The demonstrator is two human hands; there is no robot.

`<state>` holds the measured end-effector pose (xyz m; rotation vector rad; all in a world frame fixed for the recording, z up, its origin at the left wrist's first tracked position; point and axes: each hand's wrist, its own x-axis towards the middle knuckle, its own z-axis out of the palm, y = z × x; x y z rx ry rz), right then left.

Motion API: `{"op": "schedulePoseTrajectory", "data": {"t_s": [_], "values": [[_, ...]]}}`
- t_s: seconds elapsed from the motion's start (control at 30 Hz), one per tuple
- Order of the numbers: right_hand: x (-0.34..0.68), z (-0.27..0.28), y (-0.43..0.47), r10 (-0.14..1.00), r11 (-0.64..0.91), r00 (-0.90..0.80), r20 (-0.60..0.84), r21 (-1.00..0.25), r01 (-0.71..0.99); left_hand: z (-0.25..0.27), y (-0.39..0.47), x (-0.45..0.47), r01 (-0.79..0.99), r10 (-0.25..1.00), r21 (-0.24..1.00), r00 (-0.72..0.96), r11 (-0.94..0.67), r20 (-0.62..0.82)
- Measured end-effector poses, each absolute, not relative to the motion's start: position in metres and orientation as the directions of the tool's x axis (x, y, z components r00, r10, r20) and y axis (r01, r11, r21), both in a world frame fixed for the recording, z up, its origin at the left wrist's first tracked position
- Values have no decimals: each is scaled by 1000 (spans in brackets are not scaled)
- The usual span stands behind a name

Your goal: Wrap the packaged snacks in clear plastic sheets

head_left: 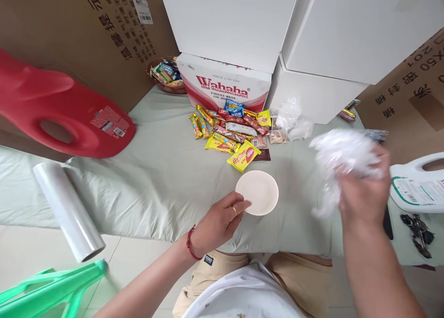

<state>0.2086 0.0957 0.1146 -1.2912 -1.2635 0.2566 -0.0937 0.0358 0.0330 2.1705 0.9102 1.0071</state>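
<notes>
Two hands busy: my left hand (220, 218) clamps its grip on the white bowl (258, 192) by its near-left rim, seemingly steadying it, just nearside of the snacks (236, 130) on the worktop (156, 183); my right hand (366, 193) clutches bunched plastic (342, 151), perhaps a bag, though blurred.

A home, most likely: a lived-in room with cartons crowding a cloth-covered surface.
Wrapped snacks (239, 128) lie loose on the pale green cloth (156, 183), and a small basket (169, 89) of packets sits at the far left. A Wahaha purified-water carton (225, 86) and white box-shaped units (232, 26) line the far side, a brown carton (65, 31) standing to the left. Everyday belongings fit: a red jug (81, 109) on the left, a bunch of keys (418, 234) on the right, a green plastic stool (58, 290) near left, pale floor tiles (120, 253).
</notes>
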Motion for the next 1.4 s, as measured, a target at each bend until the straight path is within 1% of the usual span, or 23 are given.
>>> {"op": "schedulePoseTrajectory", "data": {"t_s": [0.03, 0.1, 0.17, 0.27, 0.33, 0.37, 0.47, 0.6, 0.63, 0.67, 0.7, 0.73, 0.77, 0.8, 0.9, 1.0, 1.07, 1.13, 1.2, 1.3, 1.33, 1.37, 1.4], "values": [[221, 119, 118, 668, 377, 461, 584, -800, 467, 34, 35, -95, 334, 778, 735, 478, -590, 408], [239, 125, 171, 616, 370, 538, 576, -814, 448, 36, 34, -98, 329, 788, 748, 465, -577, 403], [247, 124, 222, 674, 247, 552, 491, -854, 458, 38, 32, -101, 331, 794, 755, 463, -567, 394], [245, 109, 274, 866, -141, 488, 107, -884, 446, 43, 29, -102, 330, 801, 761, 455, -558, 390], [245, 94, 285, 873, -266, 487, -9, -846, 462, 46, 27, -102, 324, 810, 772, 436, -547, 392], [247, 87, 283, 866, -273, 501, 1, -837, 473, 48, 26, -102, 318, 814, 778, 428, -541, 392], [262, 71, 256, 840, -167, 523, 148, -845, 507, 54, 24, -101, 289, 824, 803, 415, -521, 385], [276, 69, 175, 799, -5, 498, 337, -824, 567, 61, 22, -98, 255, 841, 846, 424, -468, 337], [273, 71, 148, 826, -10, 463, 322, -812, 583, 62, 22, -96, 252, 846, 860, 434, -444, 309], [268, 73, 120, 895, -1, 360, 265, -803, 596, 62, 21, -94, 248, 851, 875, 447, -416, 277], [261, 74, 91, 968, 55, 161, 193, -787, 615, 61, 20, -91, 243, 855, 891, 458, -384, 244], [253, 75, 64, 989, 144, -82, 119, -767, 625, 60, 18, -87, 231, 858, 907, 468, -352, 213], [245, 74, 38, 953, 233, -301, 44, -745, 626, 59, 17, -82, 211, 855, 923, 483, -322, 188], [237, 74, 16, 906, 304, -423, 14, -716, 629, 57, 15, -76, 184, 850, 937, 500, -295, 170], [223, 73, -32, 838, 421, -546, 0, -636, 647, 52, 9, -56, 85, 819, 969, 554, -234, 150], [225, 78, -55, 814, 396, -572, -99, -627, 671, 49, 3, -41, 12, 795, 978, 585, -206, 160], [235, 87, -62, 819, 325, -546, -177, -640, 696, 48, 1, -39, -3, 790, 969, 579, -247, 203], [255, 99, -60, 861, 212, -450, -238, -637, 741, 44, -2, -43, 47, 818, 945, 516, -324, 254], [287, 110, -43, 915, 55, -280, -290, -600, 798, 35, -4, -53, 161, 884, 924, 386, -346, 264], [350, 126, 22, 943, -149, -12, -333, -454, 878, 17, -10, -76, 286, 959, 927, 215, -243, 186], [372, 131, 51, 952, -205, 94, -291, -381, 901, 11, -13, -84, 295, 969, 932, 191, -212, 160], [392, 137, 82, 957, -276, 230, -174, -319, 907, 7, -17, -92, 295, 974, 937, 178, -187, 138], [408, 142, 112, 942, -324, 335, -24, -321, 890, 4, -20, -99, 289, 978, 943, 167, -167, 122]]}}
